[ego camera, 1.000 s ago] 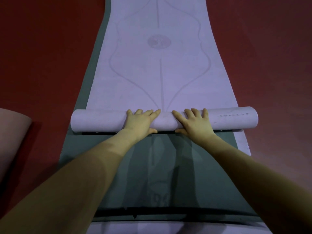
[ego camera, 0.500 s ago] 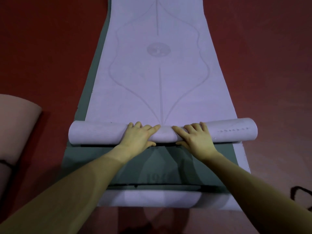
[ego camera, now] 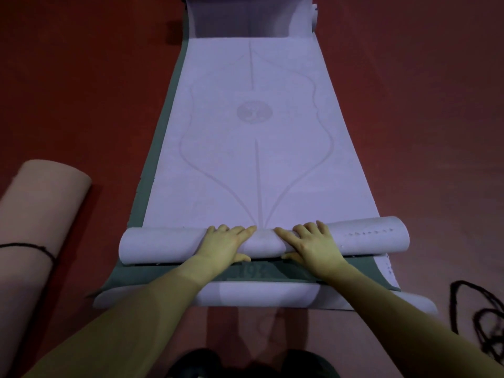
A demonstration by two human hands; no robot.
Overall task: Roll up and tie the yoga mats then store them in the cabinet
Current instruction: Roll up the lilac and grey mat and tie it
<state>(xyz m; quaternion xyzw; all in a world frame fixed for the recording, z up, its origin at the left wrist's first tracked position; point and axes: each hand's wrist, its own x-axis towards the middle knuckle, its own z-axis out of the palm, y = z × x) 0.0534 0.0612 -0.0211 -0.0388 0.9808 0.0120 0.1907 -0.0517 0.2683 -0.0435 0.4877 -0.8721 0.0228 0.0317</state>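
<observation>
A lavender yoga mat (ego camera: 259,159) with a printed line pattern lies flat on a green mat (ego camera: 141,274). Its near end is rolled into a tube (ego camera: 163,244) lying across the mats. My left hand (ego camera: 223,246) and my right hand (ego camera: 313,246) sit side by side on the middle of that roll. Fingers lie over its top and thumbs tuck against its near side. A pink mat (ego camera: 35,214) lies rolled at the left, with a black cord (ego camera: 27,245) around it.
The floor (ego camera: 81,105) is red. A loose black cord (ego camera: 480,317) lies on it at the right. Another lavender layer (ego camera: 259,294) sticks out under the green mat's near edge. The mat's far end (ego camera: 251,17) curls upward. Dark shapes (ego camera: 199,364) sit at the bottom edge.
The view has pulled back, bringing the pink roll, the loose cord and the mats' near edge into sight. Both hands remain on the lavender roll in the same grip.
</observation>
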